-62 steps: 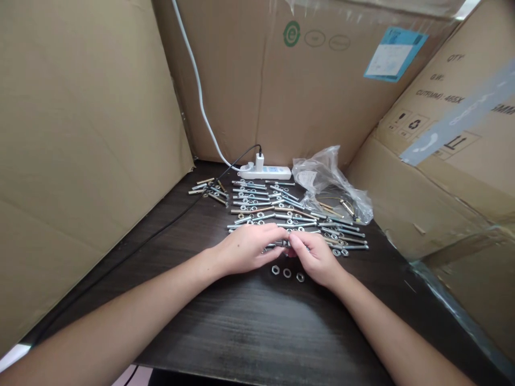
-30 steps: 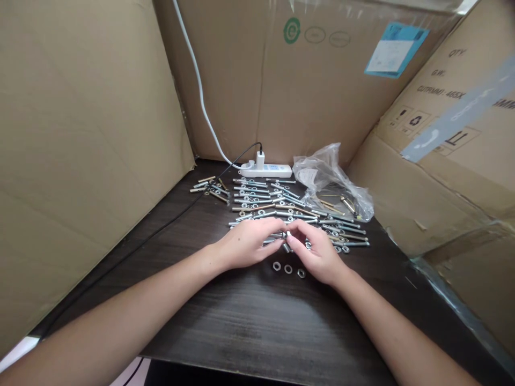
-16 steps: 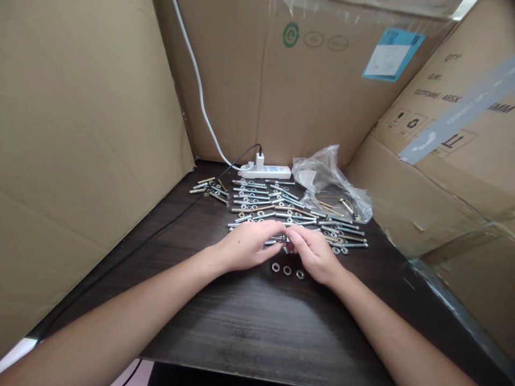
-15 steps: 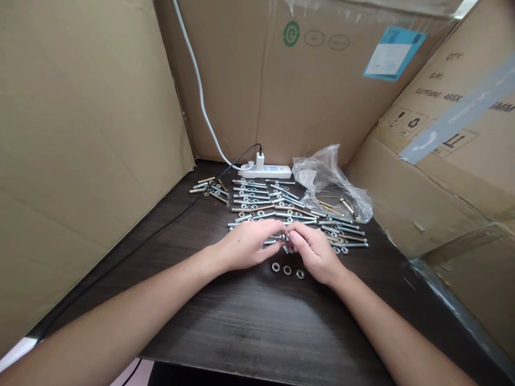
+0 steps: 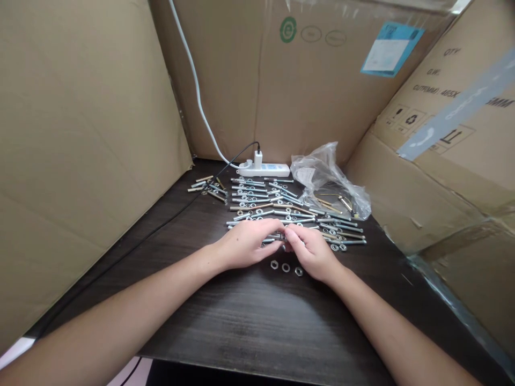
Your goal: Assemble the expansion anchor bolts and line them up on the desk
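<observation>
Fingers curled, my left hand (image 5: 247,244) grips a silver metal bolt (image 5: 276,236) lying roughly level above the table. My right hand (image 5: 311,251) meets it from the right, thumb and fingers pinched over the bolt's end. Whether a small nut or washer is also between those fingertips is hidden. Just below the hands lie a hex nut (image 5: 274,264), a washer (image 5: 285,267) and a second nut (image 5: 299,272) in a short row. Behind the hands, rows of bolts (image 5: 251,195) with loose washers and nuts cover the table, partly hidden by my hands.
A small pile of bolts (image 5: 207,185) lies at the back left. A white power strip (image 5: 265,170) with cables and a clear plastic bag (image 5: 322,174) stand behind the rows. Cardboard boxes (image 5: 225,80) wall in the dark table (image 5: 241,327). A black cable (image 5: 161,222) crosses its left side.
My right thumb and fingers have closed further over the bolt's end, hiding the metal that showed there. The whole view has shifted slightly; the loose nuts and washer stay put.
</observation>
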{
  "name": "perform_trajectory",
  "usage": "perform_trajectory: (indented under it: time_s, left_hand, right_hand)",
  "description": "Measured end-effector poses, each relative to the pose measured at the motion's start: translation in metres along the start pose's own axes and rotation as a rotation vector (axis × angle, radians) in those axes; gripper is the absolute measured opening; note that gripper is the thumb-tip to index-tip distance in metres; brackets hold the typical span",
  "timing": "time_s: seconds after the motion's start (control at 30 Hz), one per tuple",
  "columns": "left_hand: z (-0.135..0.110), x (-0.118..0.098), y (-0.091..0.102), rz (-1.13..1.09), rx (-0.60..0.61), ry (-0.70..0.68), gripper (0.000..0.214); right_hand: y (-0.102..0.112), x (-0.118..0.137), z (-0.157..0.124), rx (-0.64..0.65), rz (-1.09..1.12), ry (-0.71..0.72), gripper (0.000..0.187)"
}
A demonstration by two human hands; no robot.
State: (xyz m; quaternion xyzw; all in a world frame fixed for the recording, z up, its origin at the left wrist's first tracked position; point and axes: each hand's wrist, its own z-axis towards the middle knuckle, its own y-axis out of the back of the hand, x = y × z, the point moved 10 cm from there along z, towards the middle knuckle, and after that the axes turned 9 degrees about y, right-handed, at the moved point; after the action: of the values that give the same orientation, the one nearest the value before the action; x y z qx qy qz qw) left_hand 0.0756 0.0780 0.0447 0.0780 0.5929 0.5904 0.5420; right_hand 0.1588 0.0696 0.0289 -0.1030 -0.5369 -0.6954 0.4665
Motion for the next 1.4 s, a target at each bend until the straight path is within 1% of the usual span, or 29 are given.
perform_trajectory:
  time_s: [0.07,0.1,0.23,0.3,0.37,0.47,0.57,0.63,0.67,0.77,0.87,0.93,1.1,1.17,1.23,1.33,1.4]
  left_hand:
    - [0.0,0.0,0.0,-0.003,0.002,-0.005,0.016]
    - [0.0,0.001,0.0,0.0,-0.001,-0.002,0.016]
    - [0.001,0.006,0.001,0.015,-0.011,0.039,0.017]
    - [0.001,0.007,0.001,0.01,-0.012,0.053,0.018]
    - [0.001,0.006,0.002,0.002,-0.013,0.05,0.018]
    - [0.0,0.002,0.002,-0.017,-0.016,0.019,0.017]
    - [-0.001,-0.001,0.001,-0.038,-0.012,-0.011,0.016]
    - [0.0,-0.001,0.001,-0.033,-0.01,-0.009,0.016]
    - [0.0,0.001,0.001,-0.021,-0.013,0.001,0.016]
    - [0.001,0.007,0.002,0.023,-0.029,0.048,0.018]
    - [0.001,0.009,0.003,0.04,-0.033,0.068,0.018]
    - [0.001,0.009,0.003,0.04,-0.031,0.07,0.018]
    - [0.001,0.009,0.001,0.026,-0.018,0.076,0.017]
    - [0.001,0.009,0.001,0.018,-0.015,0.074,0.016]
    - [0.001,0.009,0.001,0.019,-0.013,0.075,0.016]
    - [0.001,0.009,0.0,0.031,-0.009,0.074,0.017]
    - [0.001,0.008,0.0,0.034,-0.012,0.062,0.016]
  right_hand:
    - [0.0,-0.001,-0.001,-0.004,0.019,-0.011,0.04]
    - [0.0,0.0,-0.001,-0.008,0.022,-0.008,0.038]
    - [0.005,0.003,-0.001,-0.043,0.003,0.009,0.017]
    - [0.006,0.004,-0.001,-0.052,0.001,0.009,0.014]
    - [0.005,0.004,-0.001,-0.05,0.011,0.016,0.019]
    - [0.001,0.001,-0.001,-0.036,0.039,0.02,0.033]
    - [-0.003,-0.005,-0.003,-0.012,0.079,-0.018,0.043]
    - [-0.003,-0.006,-0.004,-0.006,0.081,-0.029,0.043]
    - [-0.003,-0.005,-0.004,-0.01,0.077,-0.025,0.039]
    - [0.001,-0.002,-0.003,-0.038,0.079,-0.017,0.022]
    - [0.002,-0.001,-0.002,-0.056,0.092,-0.028,0.016]
    - [0.0,-0.002,-0.002,-0.049,0.092,-0.029,0.019]
    - [-0.004,-0.006,-0.003,-0.015,0.107,-0.029,0.038]
    - [-0.003,-0.007,-0.003,-0.02,0.099,-0.032,0.04]
    - [0.0,-0.006,-0.003,-0.036,0.085,-0.028,0.034]
    - [0.003,-0.003,-0.002,-0.054,0.085,-0.02,0.018]
    - [0.003,-0.002,-0.002,-0.053,0.097,-0.018,0.016]
